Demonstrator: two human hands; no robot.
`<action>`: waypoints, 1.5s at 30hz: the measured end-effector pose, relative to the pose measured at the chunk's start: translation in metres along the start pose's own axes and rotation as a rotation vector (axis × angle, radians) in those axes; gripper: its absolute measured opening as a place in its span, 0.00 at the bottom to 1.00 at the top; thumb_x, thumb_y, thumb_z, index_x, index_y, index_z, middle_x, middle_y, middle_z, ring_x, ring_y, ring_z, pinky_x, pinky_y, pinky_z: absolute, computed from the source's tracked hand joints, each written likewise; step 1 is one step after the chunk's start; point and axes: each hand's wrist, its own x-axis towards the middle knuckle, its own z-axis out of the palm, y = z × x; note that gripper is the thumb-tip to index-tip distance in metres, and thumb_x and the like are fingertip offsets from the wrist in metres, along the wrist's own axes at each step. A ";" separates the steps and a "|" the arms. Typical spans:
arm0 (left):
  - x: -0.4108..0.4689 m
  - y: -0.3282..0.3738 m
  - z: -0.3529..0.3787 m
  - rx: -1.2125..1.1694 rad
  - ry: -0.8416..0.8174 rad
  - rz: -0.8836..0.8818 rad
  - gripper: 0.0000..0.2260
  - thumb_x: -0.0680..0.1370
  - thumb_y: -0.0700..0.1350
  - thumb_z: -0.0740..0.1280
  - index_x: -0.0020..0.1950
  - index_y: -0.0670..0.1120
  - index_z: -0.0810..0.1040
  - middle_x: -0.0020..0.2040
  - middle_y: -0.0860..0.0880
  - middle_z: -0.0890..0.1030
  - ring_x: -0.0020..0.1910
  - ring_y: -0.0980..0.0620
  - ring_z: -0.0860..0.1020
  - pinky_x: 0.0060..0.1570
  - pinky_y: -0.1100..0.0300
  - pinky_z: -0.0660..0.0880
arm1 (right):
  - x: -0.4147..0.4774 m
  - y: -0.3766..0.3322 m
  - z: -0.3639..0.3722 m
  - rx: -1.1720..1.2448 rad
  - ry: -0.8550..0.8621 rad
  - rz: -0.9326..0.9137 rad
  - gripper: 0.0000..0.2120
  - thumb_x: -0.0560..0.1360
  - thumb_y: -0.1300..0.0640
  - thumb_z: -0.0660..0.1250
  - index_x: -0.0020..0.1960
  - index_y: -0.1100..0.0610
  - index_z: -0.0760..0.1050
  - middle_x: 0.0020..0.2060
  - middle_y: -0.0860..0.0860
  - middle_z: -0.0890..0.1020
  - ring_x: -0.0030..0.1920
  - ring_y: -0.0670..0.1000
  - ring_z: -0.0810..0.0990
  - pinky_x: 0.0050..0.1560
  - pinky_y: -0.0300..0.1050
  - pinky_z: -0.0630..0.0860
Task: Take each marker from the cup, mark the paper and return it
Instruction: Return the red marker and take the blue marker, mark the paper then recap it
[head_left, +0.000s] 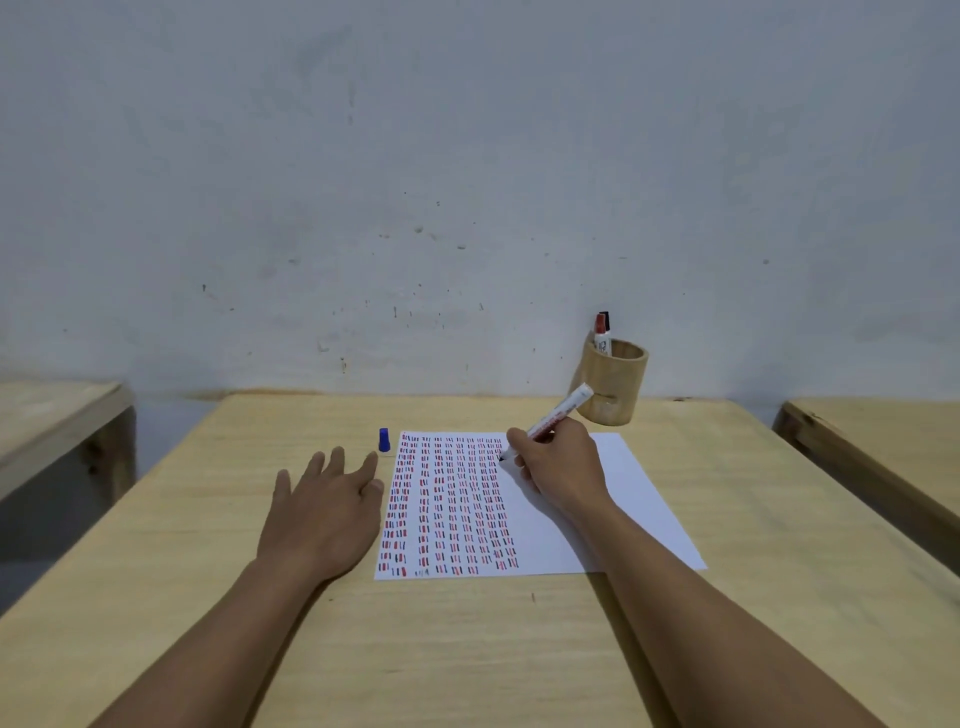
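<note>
The right hand hides part of the marker it grips, tip on the paper near its far edge. Two markers stand half-hidden in the cup at the table's far edge. One blue cap stands beyond the left hand, which lies flat, fingers spread.

My right hand is curled up over the paper, fingers pinched around the marker with the tip down on the sheet. My left hand lies palm down just left of the paper, fingers spread and holding nothing. Both forearms are stretched forward.
</note>
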 end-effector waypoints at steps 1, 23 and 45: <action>0.000 0.000 0.000 0.004 -0.001 0.001 0.25 0.84 0.54 0.45 0.82 0.56 0.54 0.83 0.46 0.52 0.82 0.46 0.47 0.78 0.40 0.45 | 0.000 0.000 -0.001 0.006 0.016 0.004 0.14 0.74 0.53 0.71 0.39 0.64 0.81 0.31 0.54 0.85 0.31 0.50 0.82 0.31 0.40 0.74; 0.001 -0.001 0.004 0.037 0.005 0.004 0.25 0.83 0.55 0.45 0.81 0.56 0.54 0.83 0.46 0.53 0.82 0.45 0.49 0.78 0.40 0.46 | 0.008 0.007 0.004 -0.006 0.011 0.014 0.15 0.73 0.52 0.72 0.35 0.62 0.81 0.28 0.51 0.84 0.31 0.49 0.83 0.34 0.40 0.75; 0.039 0.009 -0.016 -0.261 0.197 0.045 0.23 0.83 0.46 0.59 0.79 0.52 0.64 0.69 0.45 0.76 0.67 0.44 0.74 0.59 0.51 0.73 | -0.003 -0.017 -0.017 0.329 0.042 0.040 0.08 0.77 0.54 0.73 0.42 0.57 0.81 0.34 0.52 0.82 0.35 0.51 0.81 0.31 0.41 0.78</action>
